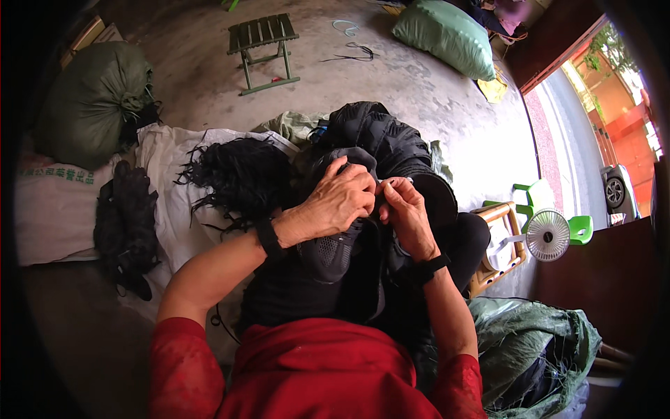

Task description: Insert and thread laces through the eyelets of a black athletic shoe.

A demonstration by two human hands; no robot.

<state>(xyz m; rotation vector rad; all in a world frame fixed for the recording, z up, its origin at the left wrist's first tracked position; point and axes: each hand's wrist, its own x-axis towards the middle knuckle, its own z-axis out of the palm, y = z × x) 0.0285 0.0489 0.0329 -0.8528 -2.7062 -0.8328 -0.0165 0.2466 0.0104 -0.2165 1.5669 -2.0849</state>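
A dark grey mesh shoe rests on my lap, its rounded end toward me. My left hand is closed over its upper part, fingers curled on the dark material. Close beside it, my right hand pinches with thumb and forefinger at the shoe's right edge. What lies between those fingertips is too small to make out. Just beyond my hands is a bundle of black shoe-like pieces. Left of my left hand lies a heap of black strips resembling laces.
White sacking spreads at the left, with a black bundle and a full green sack. A folding stool stands ahead. A pale green sack lies far right. A fan and green plastic bag are to my right.
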